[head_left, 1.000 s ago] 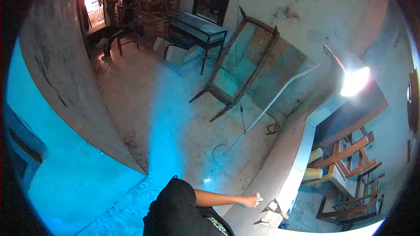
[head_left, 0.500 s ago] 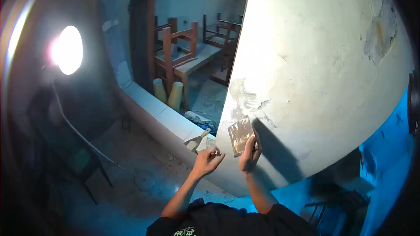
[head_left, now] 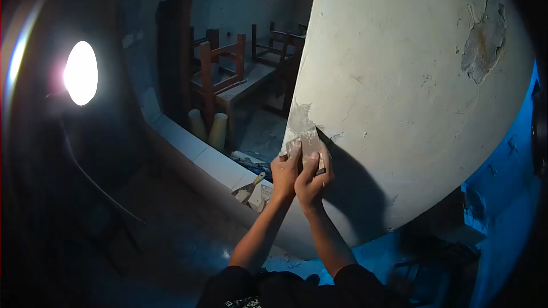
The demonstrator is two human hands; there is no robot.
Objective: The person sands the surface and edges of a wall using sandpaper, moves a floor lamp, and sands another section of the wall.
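Note:
Both hands are together at a flat rectangular plate with pale smears, held against the wall's left edge just below a rough grey patch. My left hand is closed at the plate's left side, its thumb over the face; a small brown piece shows beside its knuckles, too small to name. My right hand grips the lower right part, thumb on the face and fingers along the right edge. On the ledge left of my hands lies a scraper with a yellowish handle, beside a grey-smeared piece.
A bright lamp stands at the left. Beyond the tiled ledge are stacked wooden chairs, a table and two pale yellow cylinders. The wall has a peeled patch at upper right.
The view has swung from the room to the wall. My left hand has moved up and right to the plate, and my right hand has brought the plate up and left against the wall edge.

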